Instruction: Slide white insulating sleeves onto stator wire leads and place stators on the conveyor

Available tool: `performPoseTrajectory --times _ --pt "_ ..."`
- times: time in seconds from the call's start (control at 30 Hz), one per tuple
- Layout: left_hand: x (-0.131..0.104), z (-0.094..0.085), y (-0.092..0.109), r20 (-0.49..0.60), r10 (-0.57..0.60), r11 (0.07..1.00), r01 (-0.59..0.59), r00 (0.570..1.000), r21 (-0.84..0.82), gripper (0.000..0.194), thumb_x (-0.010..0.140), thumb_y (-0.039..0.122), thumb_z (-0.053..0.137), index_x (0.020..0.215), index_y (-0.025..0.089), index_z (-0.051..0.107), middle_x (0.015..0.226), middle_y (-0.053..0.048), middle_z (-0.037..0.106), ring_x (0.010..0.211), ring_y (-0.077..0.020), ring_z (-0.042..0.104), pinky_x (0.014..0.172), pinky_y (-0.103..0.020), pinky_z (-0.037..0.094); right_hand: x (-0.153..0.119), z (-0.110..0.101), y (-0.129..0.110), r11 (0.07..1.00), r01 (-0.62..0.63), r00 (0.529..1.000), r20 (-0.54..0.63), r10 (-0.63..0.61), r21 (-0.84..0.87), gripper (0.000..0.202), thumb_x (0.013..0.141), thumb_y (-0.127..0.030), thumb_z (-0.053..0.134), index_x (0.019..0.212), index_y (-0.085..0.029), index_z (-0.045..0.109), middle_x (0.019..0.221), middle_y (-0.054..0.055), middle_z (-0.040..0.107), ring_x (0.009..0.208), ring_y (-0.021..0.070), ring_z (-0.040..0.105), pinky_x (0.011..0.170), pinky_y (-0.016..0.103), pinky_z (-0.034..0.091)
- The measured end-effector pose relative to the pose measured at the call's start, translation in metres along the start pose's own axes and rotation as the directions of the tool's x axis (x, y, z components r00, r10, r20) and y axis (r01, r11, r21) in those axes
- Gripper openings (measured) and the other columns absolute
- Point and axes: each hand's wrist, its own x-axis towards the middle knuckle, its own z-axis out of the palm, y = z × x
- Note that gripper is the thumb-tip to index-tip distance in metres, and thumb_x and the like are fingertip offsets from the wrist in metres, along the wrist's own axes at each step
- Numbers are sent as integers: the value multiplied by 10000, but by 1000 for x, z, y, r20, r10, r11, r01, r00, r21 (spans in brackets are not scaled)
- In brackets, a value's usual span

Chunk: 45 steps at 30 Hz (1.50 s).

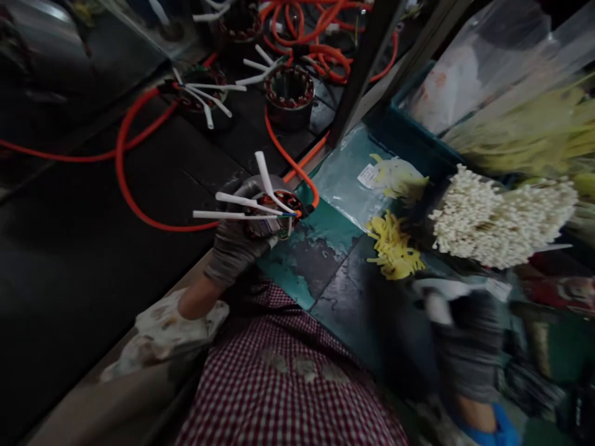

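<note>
My left hand (235, 251), in a dark grey glove, grips a motor stator (267, 226) with copper windings. White sleeved leads (242, 201) fan out from the stator's top, and an orange cable (316, 192) joins its right side. At the lower right, my right hand (469, 341), also gloved, is smeared by motion. It is beside a pale, flat, long piece (441, 288) whose kind I cannot make out. Whether those fingers hold anything does not show. Just beyond that hand lie short yellow sleeves (395, 248) and a thick bundle of thin white tubes (502, 220).
Another stator (290, 96) stands at the back, with more wired stators (199, 87) around it. Orange cables (302, 31) are coiled behind. A dark upright post (367, 68) rises beside a teal bin (423, 136) with plastic bags of yellow tubing (525, 133). A clear bag (346, 176) lies flat.
</note>
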Motion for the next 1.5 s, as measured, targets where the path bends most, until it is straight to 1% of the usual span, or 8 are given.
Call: performPoseTrajectory --times 0.2,0.33,0.43,0.77,0.9,1.07,1.37,1.5 --pt "-15 11 -1 -85 36 996 -29 996 89 810 834 247 926 1563 266 572 1625 -131 667 1560 -401 628 1350 -651 538 -6 97 -88 938 184 908 315 -277 295 300 1001 -487 783 1173 -249 851 986 75 896 787 270 826 706 397 674" --pt "-15 19 -4 -177 160 984 -144 971 101 667 930 346 878 1533 287 600 1523 -113 737 1477 -400 697 1321 -656 556 7 125 -111 905 145 835 441 -329 401 286 998 -495 802 1147 -267 890 972 55 903 796 260 833 706 371 684" --pt "-19 22 -7 -223 192 980 -174 956 96 685 936 327 860 1562 284 583 1465 -105 771 1468 -396 702 1331 -647 540 15 130 -119 897 81 800 508 -318 434 282 1000 -491 805 1148 -270 900 968 50 903 779 244 822 720 366 689" --pt "-30 26 -16 -148 245 967 -231 958 109 620 926 366 918 1485 309 656 1482 -74 777 1517 -352 676 1404 -592 465 22 137 -137 910 46 754 583 -302 411 273 1013 -486 804 1186 -310 922 1089 38 920 891 236 850 836 358 683" --pt "-27 27 -14 -274 316 945 -276 908 176 466 986 412 873 1404 282 713 1390 -65 808 1526 -349 660 1324 -593 556 22 137 -142 923 83 778 555 -295 374 266 1001 -495 817 1148 -306 931 1024 46 920 857 242 850 773 340 661" --pt "-27 26 -14 -219 254 967 -242 942 79 582 923 358 942 1451 329 698 1441 -47 796 1503 -340 683 1377 -584 507 21 137 -146 932 156 802 509 -313 327 244 1010 -471 777 1104 -314 939 972 37 917 808 237 843 736 333 644" --pt "-24 32 -10 -286 323 946 -300 902 122 518 978 261 850 1471 290 694 1418 -56 780 1615 -294 570 1432 -479 425 24 133 -148 939 289 865 369 -340 186 362 1013 -548 733 950 -244 919 718 36 819 571 190 696 542 306 493" --pt "-27 33 -14 -237 280 959 -261 930 106 499 972 283 862 1445 296 703 1477 -57 754 1659 -336 518 1447 -563 403 25 134 -146 949 291 873 373 -315 121 454 996 -640 726 853 -230 859 655 38 759 530 179 632 521 313 430"
